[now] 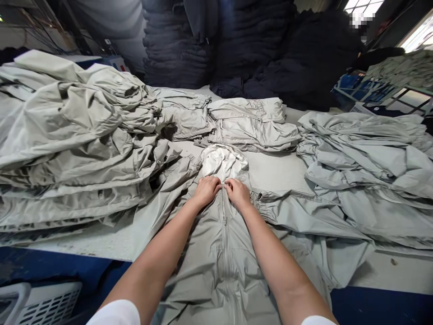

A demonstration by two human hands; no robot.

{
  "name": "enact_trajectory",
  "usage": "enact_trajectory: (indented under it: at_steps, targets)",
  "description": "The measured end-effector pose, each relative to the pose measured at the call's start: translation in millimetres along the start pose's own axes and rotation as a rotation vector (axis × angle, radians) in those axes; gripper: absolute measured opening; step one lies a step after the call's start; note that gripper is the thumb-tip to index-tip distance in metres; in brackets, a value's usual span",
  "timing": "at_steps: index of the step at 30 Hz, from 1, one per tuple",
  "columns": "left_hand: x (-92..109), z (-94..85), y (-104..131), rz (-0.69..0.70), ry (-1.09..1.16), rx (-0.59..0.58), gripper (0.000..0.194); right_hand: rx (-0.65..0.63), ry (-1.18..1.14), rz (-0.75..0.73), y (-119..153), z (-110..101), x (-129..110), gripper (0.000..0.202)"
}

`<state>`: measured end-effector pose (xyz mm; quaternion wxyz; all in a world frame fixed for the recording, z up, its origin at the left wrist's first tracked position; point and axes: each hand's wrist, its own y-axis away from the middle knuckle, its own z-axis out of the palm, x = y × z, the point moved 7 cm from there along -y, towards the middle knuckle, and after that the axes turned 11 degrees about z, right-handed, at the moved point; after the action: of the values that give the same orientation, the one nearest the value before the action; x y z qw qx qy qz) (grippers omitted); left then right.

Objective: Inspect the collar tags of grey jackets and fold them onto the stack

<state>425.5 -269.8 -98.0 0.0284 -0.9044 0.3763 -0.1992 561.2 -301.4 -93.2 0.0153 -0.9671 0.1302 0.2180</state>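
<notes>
A grey-green zip jacket lies front up before me, its lower part hanging toward me over the table edge. The hood shows a pale lining at the far end. My left hand pinches the left side of the jacket's front at the top of the zip. Directly opposite, my right hand pinches the right side, fingertips almost meeting. Below them the zip's slider sits partway down, with the teeth running up between my hands. The jacket's sleeves spread out to both sides.
High heaps of grey-green garments cover the left, and more garments lie on the right. Folded ones line the back of the white table. Dark stacked clothes rise behind. A white plastic basket stands at lower left.
</notes>
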Motion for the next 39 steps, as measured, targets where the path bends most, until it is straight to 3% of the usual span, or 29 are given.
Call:
enact_trajectory:
  at_steps: [3, 6, 9, 12, 15, 19, 24, 28, 30, 32, 35, 39]
  targets:
    - [7, -12.6, 11, 0.0, -0.027, 0.008, 0.038, -0.074, 0.003, 0.024, 1, -12, -5, 0.037]
    - [23, -14.2, 43, 0.083, -0.086, 0.057, 0.066, -0.069, -0.02, -0.05, 21, -28, -6, 0.036]
    - [42, 6.6, 85, 0.174, -0.076, 0.087, 0.102, -0.13, -0.034, -0.246, 59, -26, -8, 0.017]
    - [52, 31.2, 113, 0.186, -0.067, 0.129, 0.119, -0.264, -0.048, -0.345, 90, -10, -5, 0.018]
    - [55, 41.6, 123, 0.18, -0.098, 0.189, 0.128, -0.303, -0.018, -0.366, 102, -3, -4, 0.021]
    - [55, 40.8, 121, 0.18, -0.123, 0.235, 0.139, -0.383, 0.079, -0.424, 102, -1, -10, 0.019]
    - [55, 42.3, 119, 0.17, -0.138, 0.224, 0.138, -0.377, 0.127, -0.507, 65, -15, -30, 0.014]
    - [54, 43.8, 117, 0.153, -0.12, 0.182, 0.133, -0.052, 0.159, -0.371, 10, -40, -42, 0.01]
    - [54, 44.0, 116, 0.133, -0.101, 0.152, 0.128, 0.073, 0.155, -0.291, -2, -45, -42, 0.012]
    - [53, 43.3, 117, 0.115, -0.08, 0.128, 0.124, 0.111, 0.142, -0.264, 3, -41, -38, 0.013]
    - [53, 39.7, 120, 0.124, -0.038, 0.097, 0.118, 0.154, 0.13, -0.27, 32, -30, -23, 0.025]
    - [45, 25.9, 114, 0.104, -0.032, 0.06, 0.087, 0.114, 0.219, -0.236, 67, -16, 13, 0.051]
